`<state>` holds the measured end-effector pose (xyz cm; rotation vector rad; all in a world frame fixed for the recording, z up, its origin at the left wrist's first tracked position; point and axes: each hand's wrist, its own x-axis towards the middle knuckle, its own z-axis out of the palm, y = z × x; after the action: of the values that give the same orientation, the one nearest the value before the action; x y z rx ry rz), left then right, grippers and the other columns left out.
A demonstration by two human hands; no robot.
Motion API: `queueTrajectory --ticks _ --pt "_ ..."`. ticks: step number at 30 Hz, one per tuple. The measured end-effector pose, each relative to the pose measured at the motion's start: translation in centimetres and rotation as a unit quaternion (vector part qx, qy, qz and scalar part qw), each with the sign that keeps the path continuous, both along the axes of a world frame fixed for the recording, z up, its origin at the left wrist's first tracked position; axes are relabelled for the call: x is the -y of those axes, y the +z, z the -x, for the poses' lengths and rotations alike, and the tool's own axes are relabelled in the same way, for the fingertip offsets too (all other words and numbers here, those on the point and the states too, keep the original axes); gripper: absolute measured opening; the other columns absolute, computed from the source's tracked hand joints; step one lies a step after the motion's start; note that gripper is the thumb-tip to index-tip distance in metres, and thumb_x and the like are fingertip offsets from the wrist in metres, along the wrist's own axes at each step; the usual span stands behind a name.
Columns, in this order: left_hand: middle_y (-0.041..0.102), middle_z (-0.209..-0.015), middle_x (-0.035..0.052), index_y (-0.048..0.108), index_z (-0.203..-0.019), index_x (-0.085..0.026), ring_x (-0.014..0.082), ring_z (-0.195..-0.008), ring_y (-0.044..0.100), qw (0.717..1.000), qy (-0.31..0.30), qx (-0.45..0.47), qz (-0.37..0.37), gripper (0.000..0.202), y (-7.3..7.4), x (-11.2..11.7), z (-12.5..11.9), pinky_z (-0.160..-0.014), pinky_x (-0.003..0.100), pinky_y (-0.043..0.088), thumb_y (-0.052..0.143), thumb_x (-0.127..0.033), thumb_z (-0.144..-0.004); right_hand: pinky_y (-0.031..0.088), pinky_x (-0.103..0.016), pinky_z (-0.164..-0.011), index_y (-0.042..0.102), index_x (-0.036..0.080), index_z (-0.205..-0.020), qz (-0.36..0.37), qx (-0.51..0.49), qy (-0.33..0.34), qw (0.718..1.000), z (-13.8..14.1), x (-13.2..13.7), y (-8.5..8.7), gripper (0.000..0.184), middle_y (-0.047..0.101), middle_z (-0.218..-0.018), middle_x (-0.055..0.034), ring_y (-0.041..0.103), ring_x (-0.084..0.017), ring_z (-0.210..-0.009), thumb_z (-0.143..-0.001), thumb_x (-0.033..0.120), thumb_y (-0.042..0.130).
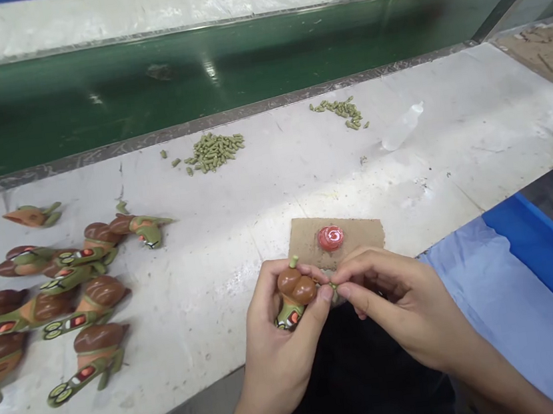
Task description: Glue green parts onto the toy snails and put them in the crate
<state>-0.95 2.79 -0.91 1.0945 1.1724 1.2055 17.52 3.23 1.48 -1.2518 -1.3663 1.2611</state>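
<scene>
My left hand [277, 351] is wrapped round a small toy figure [299, 286] with glossy brown, rounded parts and a green face with a red mouth. A short green peg stands out of the figure's top. Beside the figure, the thumb and forefinger of my right hand [409, 301] pinch a small green peg [334, 286], its tip touching or very near the figure's side; the contact is partly hidden by my fingers. Just beyond both hands lies a piece of cardboard [365, 231] bearing a round, shiny red cap or dish [331, 238].
Several similar figures [103, 292] lie on the white table at left. Two heaps of green pegs [214, 151] [342, 110] sit toward the back, near a translucent bottle [404, 127]. A green conveyor belt [258, 61] runs behind. A blue bin with a plastic liner [525, 304] stands at right.
</scene>
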Motion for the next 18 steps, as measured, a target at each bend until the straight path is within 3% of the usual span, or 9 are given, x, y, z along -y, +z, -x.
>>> queueTrajectory --ticks 5,7,11,13,15,18 --pt "0.085 -0.096 -0.0061 0.072 -0.105 -0.029 0.0117 -0.09 0.084 0.999 0.018 -0.031 -0.01 0.016 -0.6 0.3 0.1 -0.084 0.018 0.069 0.086 -0.02 -0.104 0.056 -0.021 -0.055 0.093 0.031 -0.103 0.09 -0.122 -0.01 0.988 0.4 -0.1 -1.2 0.004 0.072 -0.067 0.005 0.065 -0.01 -0.054 -0.099 0.029 0.093" --pt "0.084 -0.098 -0.0071 0.071 -0.106 -0.03 0.0114 -0.092 0.084 0.998 0.026 -0.045 -0.029 0.018 -0.9 0.5 0.0 -0.085 0.019 0.068 0.084 -0.018 -0.105 0.055 -0.021 -0.054 0.094 0.032 -0.101 0.089 -0.128 -0.006 0.988 0.4 0.0 -1.5 0.002 0.072 -0.068 0.005 0.064 -0.009 -0.052 -0.1 0.03 0.092" --pt "0.082 -0.113 -0.0048 0.069 -0.116 -0.032 0.0133 -0.105 0.082 0.986 0.06 -0.12 -0.103 0.022 -1.7 1.2 -0.4 -0.094 0.025 0.066 0.075 -0.011 -0.109 0.061 -0.024 -0.063 0.092 0.032 -0.107 -0.021 0.016 -0.058 0.998 -0.3 -0.5 -0.9 0.013 0.084 -0.1 0.0004 0.076 -0.013 -0.074 -0.108 0.024 0.081" --pt "0.083 -0.122 -0.0019 0.067 -0.124 -0.031 0.0177 -0.122 0.079 0.965 0.043 -0.193 -0.17 0.029 -2.3 1.5 -0.7 -0.107 0.031 0.061 0.072 -0.007 -0.108 0.064 -0.027 -0.075 0.089 0.029 -0.111 -0.109 0.126 -0.08 0.983 -1.0 -1.3 -0.2 0.018 0.085 -0.109 -0.0015 0.079 -0.016 -0.091 -0.111 0.019 0.075" --pt "0.084 -0.127 0.0014 0.066 -0.128 -0.028 0.0229 -0.138 0.074 0.933 0.02 -0.272 -0.235 0.035 -2.7 1.7 -0.9 -0.119 0.038 0.052 0.07 -0.003 -0.105 0.064 -0.028 -0.082 0.086 0.025 -0.113 -0.177 0.212 -0.068 0.959 -1.6 -2.4 0.3 0.02 0.084 -0.108 -0.0028 0.078 -0.017 -0.096 -0.113 0.013 0.07" --pt "0.086 -0.133 0.0052 0.065 -0.133 -0.025 0.0282 -0.147 0.071 0.9 0.008 -0.34 -0.273 0.039 -3.0 1.6 -1.1 -0.124 0.045 0.044 0.067 0.001 -0.104 0.064 -0.03 -0.08 0.082 0.021 -0.112 -0.223 0.279 -0.01 0.934 -2.1 -3.8 0.7 0.021 0.08 -0.106 -0.0047 0.075 -0.017 -0.091 -0.113 0.008 0.066"
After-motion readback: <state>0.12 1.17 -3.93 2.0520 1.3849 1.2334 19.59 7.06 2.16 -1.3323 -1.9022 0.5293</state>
